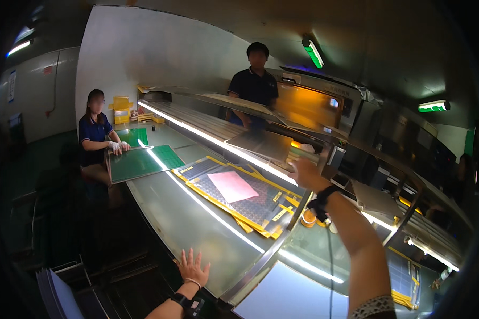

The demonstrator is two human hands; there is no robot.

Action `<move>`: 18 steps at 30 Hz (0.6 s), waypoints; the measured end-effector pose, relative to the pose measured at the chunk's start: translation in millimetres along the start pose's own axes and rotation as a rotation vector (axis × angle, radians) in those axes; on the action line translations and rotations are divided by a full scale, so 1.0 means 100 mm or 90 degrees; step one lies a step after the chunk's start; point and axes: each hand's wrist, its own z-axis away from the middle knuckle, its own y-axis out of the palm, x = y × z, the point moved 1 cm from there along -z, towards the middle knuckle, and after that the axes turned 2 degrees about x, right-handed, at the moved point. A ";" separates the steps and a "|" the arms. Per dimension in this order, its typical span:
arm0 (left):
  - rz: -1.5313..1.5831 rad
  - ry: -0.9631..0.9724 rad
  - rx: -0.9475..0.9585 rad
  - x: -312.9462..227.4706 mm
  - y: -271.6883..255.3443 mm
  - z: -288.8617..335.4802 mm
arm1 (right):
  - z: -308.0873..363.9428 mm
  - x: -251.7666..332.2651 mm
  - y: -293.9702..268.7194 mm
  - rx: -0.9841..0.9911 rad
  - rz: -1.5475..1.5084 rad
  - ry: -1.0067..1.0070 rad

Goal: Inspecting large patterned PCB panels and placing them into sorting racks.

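My left hand (pixel 194 268) is at the near edge of the grey metal worktable (pixel 181 220), with its fingers spread and nothing in it. My right hand (pixel 306 174) is stretched forward to the lit shelf above the table. It is smeared, so its grip is unclear. Close to it, a flat dark panel (pixel 259 145) rests on the shelf. Beyond my left hand lies a stack of dark patterned sheets with yellow taped edges (pixel 269 204), and a pink sheet (pixel 232 186) is on top. Nearer to me is a large whitish sheet (pixel 287 295).
A seated co-worker (pixel 94 127) handles a green panel (pixel 146 164) at the table's far left end. Another person (pixel 254 87) stands behind the shelf. A bright tube light (pixel 218 142) runs along the shelf edge. Orange rolls of tape (pixel 308 217) sit beneath my right wrist.
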 end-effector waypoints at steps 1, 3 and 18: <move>0.001 -0.002 -0.004 -0.01 0.00 0.02 | -0.15 0.10 0.17 -0.049 0.050 -0.021; 0.022 0.010 -0.016 0.00 -0.01 0.03 | -0.47 0.30 0.51 -0.110 0.010 -0.014; 0.006 0.048 -0.010 0.09 -0.04 -0.01 | -0.28 0.45 0.98 -0.186 0.084 -0.008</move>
